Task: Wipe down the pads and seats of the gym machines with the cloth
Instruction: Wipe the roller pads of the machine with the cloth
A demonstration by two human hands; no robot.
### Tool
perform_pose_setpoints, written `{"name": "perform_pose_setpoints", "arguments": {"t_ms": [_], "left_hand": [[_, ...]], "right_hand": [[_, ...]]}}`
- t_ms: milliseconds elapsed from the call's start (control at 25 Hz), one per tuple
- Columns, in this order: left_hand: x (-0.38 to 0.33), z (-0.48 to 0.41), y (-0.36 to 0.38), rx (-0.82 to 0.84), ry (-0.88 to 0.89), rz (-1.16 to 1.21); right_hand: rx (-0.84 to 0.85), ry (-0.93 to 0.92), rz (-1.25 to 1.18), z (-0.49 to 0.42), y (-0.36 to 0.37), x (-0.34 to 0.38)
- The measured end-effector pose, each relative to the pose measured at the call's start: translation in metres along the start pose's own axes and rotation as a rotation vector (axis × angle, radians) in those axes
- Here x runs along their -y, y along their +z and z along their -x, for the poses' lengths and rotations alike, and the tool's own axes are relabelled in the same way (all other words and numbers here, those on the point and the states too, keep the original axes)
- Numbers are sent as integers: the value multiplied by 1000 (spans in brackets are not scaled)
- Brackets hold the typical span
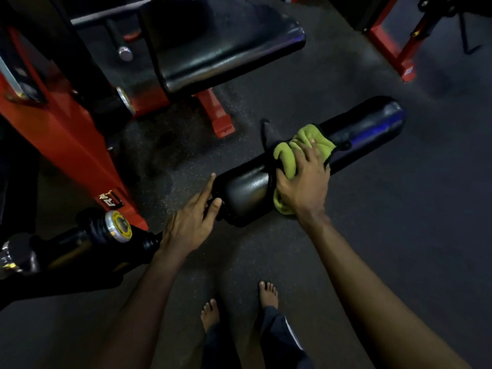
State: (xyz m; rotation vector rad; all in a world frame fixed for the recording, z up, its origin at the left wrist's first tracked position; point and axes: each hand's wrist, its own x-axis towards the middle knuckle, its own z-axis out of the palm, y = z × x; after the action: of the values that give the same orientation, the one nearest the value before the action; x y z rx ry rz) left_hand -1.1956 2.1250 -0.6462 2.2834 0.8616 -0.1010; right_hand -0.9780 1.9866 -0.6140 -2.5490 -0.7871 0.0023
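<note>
A long black roller pad [367, 126] runs from the lower middle of the view up to the right. A green cloth [286, 155] is draped over its middle. My right hand [303, 179] presses flat on the cloth, fingers spread over the roller. My left hand [190, 222] touches the roller's near end, with the index finger straight along its edge and the thumb against the end cap. A black padded seat [229, 57] of the red machine sits beyond, untouched.
The red machine frame [66, 134] slants down the left side, and a black bar with a yellow-ringed collar [121, 229] crosses the lower left. Another red frame [394, 46] stands at the upper right. My bare feet [267, 294] stand on the dark rubber floor.
</note>
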Motion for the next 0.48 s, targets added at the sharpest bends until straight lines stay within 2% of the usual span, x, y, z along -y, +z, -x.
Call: {"name": "perform_pose_setpoints", "arguments": {"t_ms": [80,200,320,400,480], "left_hand": [[3,1,1,0,22,37],[8,-3,3,22,-3,96],[6,-5,4,22,-33,75],[4,-4,3,30,-11,98],[5,-4,2,36,28,147]], "right_hand": [[-33,-4,39,17,8,16],[21,-215,31,62,19,29],[99,-311,7,82,23,26],[54,-274,11,71,21,14],[-67,-81,-100,51,16,0]]}}
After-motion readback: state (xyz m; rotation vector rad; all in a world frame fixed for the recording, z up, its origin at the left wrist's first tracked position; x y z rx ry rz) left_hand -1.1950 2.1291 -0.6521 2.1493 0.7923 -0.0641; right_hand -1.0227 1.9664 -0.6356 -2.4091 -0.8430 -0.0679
